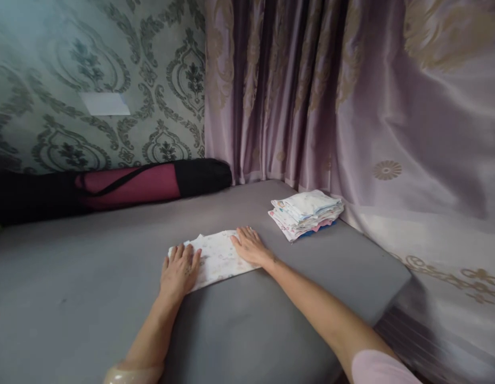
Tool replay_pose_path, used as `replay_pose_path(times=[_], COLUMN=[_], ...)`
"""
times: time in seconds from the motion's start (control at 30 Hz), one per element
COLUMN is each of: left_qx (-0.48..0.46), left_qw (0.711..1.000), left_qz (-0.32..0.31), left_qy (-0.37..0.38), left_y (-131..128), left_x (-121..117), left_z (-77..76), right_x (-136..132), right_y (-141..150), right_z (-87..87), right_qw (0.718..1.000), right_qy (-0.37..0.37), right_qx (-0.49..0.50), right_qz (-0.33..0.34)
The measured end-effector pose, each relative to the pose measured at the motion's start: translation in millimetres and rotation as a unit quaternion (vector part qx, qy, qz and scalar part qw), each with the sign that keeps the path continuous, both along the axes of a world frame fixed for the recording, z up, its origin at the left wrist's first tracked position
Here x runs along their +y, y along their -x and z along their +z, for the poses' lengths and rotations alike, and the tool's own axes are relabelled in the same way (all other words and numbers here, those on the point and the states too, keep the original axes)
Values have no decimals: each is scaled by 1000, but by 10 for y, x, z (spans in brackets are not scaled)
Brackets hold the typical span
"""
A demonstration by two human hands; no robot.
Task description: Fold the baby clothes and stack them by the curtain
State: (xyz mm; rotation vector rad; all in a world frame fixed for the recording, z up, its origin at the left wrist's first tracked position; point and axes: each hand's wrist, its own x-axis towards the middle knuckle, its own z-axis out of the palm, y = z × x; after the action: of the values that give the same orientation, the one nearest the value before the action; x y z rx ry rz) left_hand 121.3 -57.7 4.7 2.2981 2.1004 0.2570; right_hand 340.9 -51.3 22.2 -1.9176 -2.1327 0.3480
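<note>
A white cloth [217,257] with a faint small print lies folded into a flat rectangle in front of me. My left hand [180,269] rests palm down on its left end, fingers stretched out. On the right end lies my right hand [250,248], also flat with the fingers extended. Neither hand grips the fabric. Beyond my right hand, to the right, sits a stack of folded printed cloths [306,210], mostly white with some pink and blue at the bottom.
The cloths lie on a grey-covered mattress [91,288], whose right edge drops off near the curtain. A long black and dark pink bag [131,184] runs along the patterned wall [159,80]. Mauve curtains [391,117] hang behind the stack and down the right side.
</note>
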Motion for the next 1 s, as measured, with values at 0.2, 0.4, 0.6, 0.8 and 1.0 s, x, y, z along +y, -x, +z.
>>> replay_pose_path(times=[0.2,0.4,0.6,0.8,1.0], left_qx=[37,-14,-172,-229,-239], left_qw=[998,999,983,971,970], left_qz=[12,21,42,58,38], left_qy=[-47,30,48,25,21], left_y=[0,59,141,294,403], left_x=[-53,7,90,131,178], left_z=[14,-80,71,105,-48], right_x=[-89,-79,4,-22,-8], right_y=[72,47,151,490,522], right_z=[-39,-174,53,-72,-157], right_qw=[993,996,997,989,991], right_qy=[-81,-34,20,-80,-34], right_qx=[-53,-64,-51,-45,-55], right_qz=[66,54,60,117,120])
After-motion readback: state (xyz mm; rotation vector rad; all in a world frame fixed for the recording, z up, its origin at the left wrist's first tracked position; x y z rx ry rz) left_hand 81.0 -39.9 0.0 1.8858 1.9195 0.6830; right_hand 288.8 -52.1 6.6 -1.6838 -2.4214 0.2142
